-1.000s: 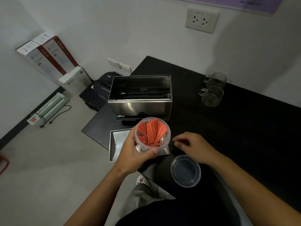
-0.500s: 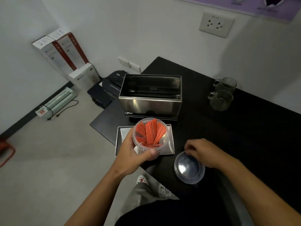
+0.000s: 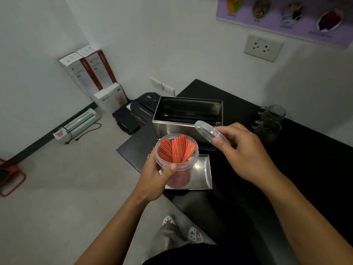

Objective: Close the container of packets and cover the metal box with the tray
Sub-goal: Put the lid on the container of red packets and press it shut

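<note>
My left hand [image 3: 155, 175] grips a clear round container [image 3: 176, 159] packed with upright red packets, its top open. It hangs just above a shallow metal tray [image 3: 204, 172] lying on the black table. My right hand [image 3: 241, 153] holds the clear round lid [image 3: 207, 133] tilted in the air, up and to the right of the container's rim, not touching it. Behind them stands the open metal box [image 3: 188, 116], rectangular and shiny, with nothing over its top.
Two glass mugs [image 3: 271, 121] stand at the back right of the black table [image 3: 286, 178]. Beyond the table's left edge, on the floor, lie a black printer [image 3: 135, 115], white and red boxes [image 3: 89, 73] against the wall and an orange stool [image 3: 9, 176].
My right hand has picked the lid up off the table and raised it beside the container's top. My left hand still holds the container over the tray.
</note>
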Demonstrator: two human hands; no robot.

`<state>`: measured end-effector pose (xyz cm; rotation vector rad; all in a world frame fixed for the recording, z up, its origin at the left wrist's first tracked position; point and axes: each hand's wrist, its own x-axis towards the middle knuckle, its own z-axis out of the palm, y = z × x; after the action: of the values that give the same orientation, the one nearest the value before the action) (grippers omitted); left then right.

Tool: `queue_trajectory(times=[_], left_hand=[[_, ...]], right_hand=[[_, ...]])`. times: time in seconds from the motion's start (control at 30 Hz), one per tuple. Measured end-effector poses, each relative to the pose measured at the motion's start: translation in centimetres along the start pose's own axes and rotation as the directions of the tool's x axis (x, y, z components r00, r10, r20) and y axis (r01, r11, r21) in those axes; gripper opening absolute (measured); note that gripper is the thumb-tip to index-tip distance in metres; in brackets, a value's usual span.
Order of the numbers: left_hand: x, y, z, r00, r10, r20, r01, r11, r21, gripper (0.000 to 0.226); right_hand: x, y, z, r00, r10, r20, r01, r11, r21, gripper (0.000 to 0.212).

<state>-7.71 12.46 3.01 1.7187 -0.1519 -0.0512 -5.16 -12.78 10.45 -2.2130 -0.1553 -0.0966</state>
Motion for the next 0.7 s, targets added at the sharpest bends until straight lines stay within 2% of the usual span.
queue_trajectory(times=[0.13,0.23,0.3,0.43,0.6,0.7], left_hand=[[0.8,0.8,0.0,1.000,0.027,-0.006,-0.027,0.999,-0.018,0.089],[1.3,1.2,-0.1,0.998,0.054,-0.033,-0.055,0.998,-0.024,0.077],[1.5,1.4,-0.2,0.996,0.068,-0.057,-0.070,0.997,-0.038,0.074],[1.5,1.7,-0.3,0.996,0.068,-0.049,-0.072,0.994,-0.085,0.083],[1.6,2.1,-0.5,0.995,0.092,-0.044,-0.095,0.993,-0.076,0.068],[1.9,1.8,-0.5,0.996,0.083,-0.031,-0.085,0.994,-0.071,0.070]], right_hand=[[-0.5,-1.9,2.3,0.994,-0.109,-0.022,0.111,0.990,0.085,0.026],[-1.2,-2.4,3.9,0.987,-0.157,-0.012,0.158,0.978,0.139,0.027],[-1.5,-2.4,4.6,0.985,-0.170,0.003,0.166,0.967,0.191,0.029],[-2.0,-2.5,5.5,0.979,-0.202,0.010,0.191,0.941,0.281,0.030],[-1.9,-2.8,5.9,0.969,-0.245,0.012,0.228,0.918,0.326,0.025],[-1.1,-2.9,5.7,0.977,-0.211,-0.005,0.199,0.911,0.362,0.026]])
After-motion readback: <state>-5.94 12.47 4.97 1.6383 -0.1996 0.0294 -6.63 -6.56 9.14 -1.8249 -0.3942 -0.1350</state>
